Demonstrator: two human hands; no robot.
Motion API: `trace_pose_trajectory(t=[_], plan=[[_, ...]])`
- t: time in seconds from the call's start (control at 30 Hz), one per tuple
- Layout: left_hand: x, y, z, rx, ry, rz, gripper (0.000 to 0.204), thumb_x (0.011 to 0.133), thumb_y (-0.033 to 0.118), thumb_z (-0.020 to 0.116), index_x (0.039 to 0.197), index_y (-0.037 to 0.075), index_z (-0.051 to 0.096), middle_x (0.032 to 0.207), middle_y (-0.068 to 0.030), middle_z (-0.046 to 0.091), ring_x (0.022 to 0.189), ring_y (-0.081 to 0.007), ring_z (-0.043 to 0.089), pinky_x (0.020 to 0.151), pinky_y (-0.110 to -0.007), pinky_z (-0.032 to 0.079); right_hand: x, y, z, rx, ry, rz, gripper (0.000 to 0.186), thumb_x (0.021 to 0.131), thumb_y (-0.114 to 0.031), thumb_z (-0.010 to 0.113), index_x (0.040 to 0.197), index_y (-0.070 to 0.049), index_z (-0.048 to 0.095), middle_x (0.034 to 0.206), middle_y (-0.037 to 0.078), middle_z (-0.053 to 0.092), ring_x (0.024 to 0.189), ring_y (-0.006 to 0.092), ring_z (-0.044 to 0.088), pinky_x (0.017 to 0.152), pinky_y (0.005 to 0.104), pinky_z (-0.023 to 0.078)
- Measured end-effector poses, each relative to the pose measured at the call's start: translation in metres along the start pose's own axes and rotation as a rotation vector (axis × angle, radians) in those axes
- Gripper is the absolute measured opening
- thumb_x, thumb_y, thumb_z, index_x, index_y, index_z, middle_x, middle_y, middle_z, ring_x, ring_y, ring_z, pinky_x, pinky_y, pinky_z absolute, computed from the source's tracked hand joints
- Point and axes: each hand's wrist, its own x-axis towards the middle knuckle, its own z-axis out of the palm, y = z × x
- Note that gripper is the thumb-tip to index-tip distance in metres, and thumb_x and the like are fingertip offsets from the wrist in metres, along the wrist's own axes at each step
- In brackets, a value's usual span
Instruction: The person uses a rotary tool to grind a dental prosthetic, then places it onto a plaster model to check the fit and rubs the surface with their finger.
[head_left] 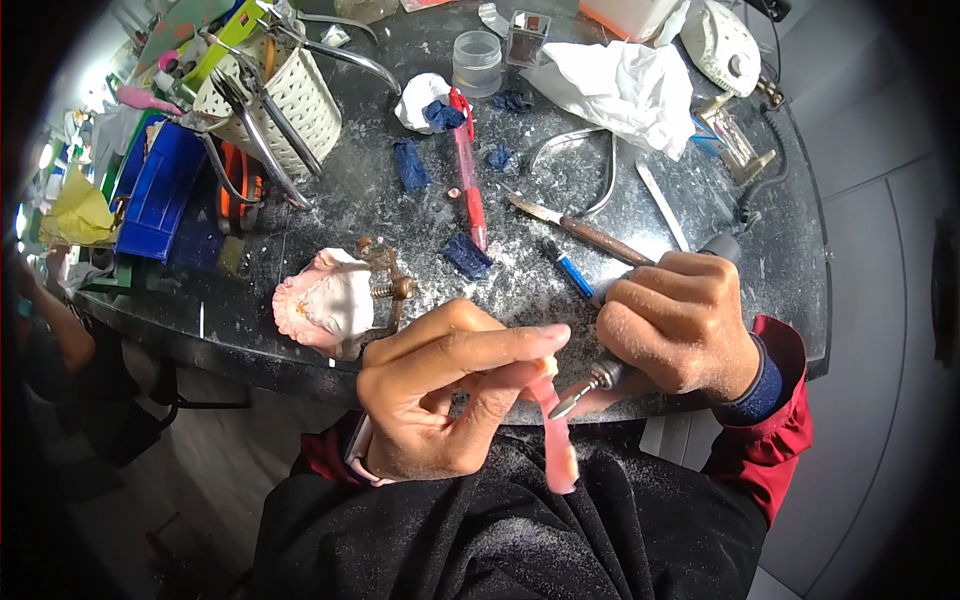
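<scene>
My left hand (450, 390) pinches one end of a pink denture piece (558, 435) between thumb and fingers, with tooth-coloured bits at its ends. Wrapped round a rotary handpiece (607, 374), my right hand (680, 322) points its metal bur (572, 400) at the denture's edge. The bur tip is touching the piece or very near it; I cannot tell which. Fine pale dust coats both hands. Left of them on the bench sits a pink-and-white dental model (322, 302) on a brass-coloured articulator (395, 285).
Dust and dark blue scraps (410, 165) litter the dark bench (480, 345). Beyond my hands lie a red pen (464, 165), a brown-handled carving knife (590, 236) and a blue-shanked tool (570, 270). A pale basket (310, 110) with pliers stands left; crumpled white plastic (625, 90) lies at the back.
</scene>
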Motion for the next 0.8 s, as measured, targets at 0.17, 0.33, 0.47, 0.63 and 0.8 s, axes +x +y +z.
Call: trace_pose_trajectory(t=[0.17,0.33,0.47,0.63,0.8], plan=[[0.0001,-0.0036,-0.0011,0.027,0.006,0.075,0.014,0.079,-0.006,0.062,0.092,-0.003,0.066,0.072,-0.0086,0.061,0.061,-0.0115,0.061,0.051,-0.02,0.046,0.0024,-0.0018,-0.0014,0.086,-0.018,0.09,0.052,0.061,-0.057,0.067,0.062,-0.012,0.042,0.054,-0.001,0.038,0.047,0.0127,0.052,0.062,0.0288,0.055],[-0.0034,-0.0063,0.0015,-0.037,0.083,0.099,0.012,0.077,-0.007,0.063,0.088,-0.002,0.066,0.074,-0.0094,0.062,0.061,-0.0115,0.061,0.051,-0.021,0.048,0.0003,-0.0012,0.0023,0.111,-0.036,0.056,0.052,0.064,-0.057,0.065,0.062,-0.011,0.042,0.054,-0.001,0.04,0.046,0.0136,0.052,0.061,0.0302,0.054],[-0.0046,-0.0075,-0.0006,-0.013,0.078,0.153,0.011,0.076,-0.007,0.064,0.085,-0.001,0.064,0.077,-0.0114,0.063,0.062,-0.0125,0.062,0.053,-0.022,0.05,-0.0047,0.0002,0.0018,0.132,-0.045,-0.01,0.052,0.066,-0.058,0.064,0.061,-0.011,0.042,0.053,-0.002,0.041,0.045,0.0136,0.052,0.067,0.0325,0.055],[-0.0041,-0.0097,-0.001,-0.028,0.082,0.175,0.01,0.076,-0.008,0.064,0.084,-0.001,0.064,0.077,-0.012,0.063,0.061,-0.0128,0.062,0.051,-0.021,0.05,0.0005,-0.0033,0.0,0.097,-0.029,0.091,0.05,0.068,-0.055,0.064,0.061,-0.011,0.042,0.053,-0.002,0.042,0.044,0.0139,0.05,0.061,0.0303,0.053],[-0.0046,-0.0098,0.0001,-0.067,0.122,0.221,0.011,0.075,-0.009,0.063,0.084,-0.001,0.063,0.077,-0.012,0.062,0.059,-0.0127,0.061,0.048,-0.021,0.049,-0.0015,-0.0018,0.0014,0.142,-0.048,0.007,0.049,0.07,-0.054,0.064,0.06,-0.012,0.042,0.053,-0.002,0.041,0.044,0.0139,0.049,0.049,0.0278,0.047]])
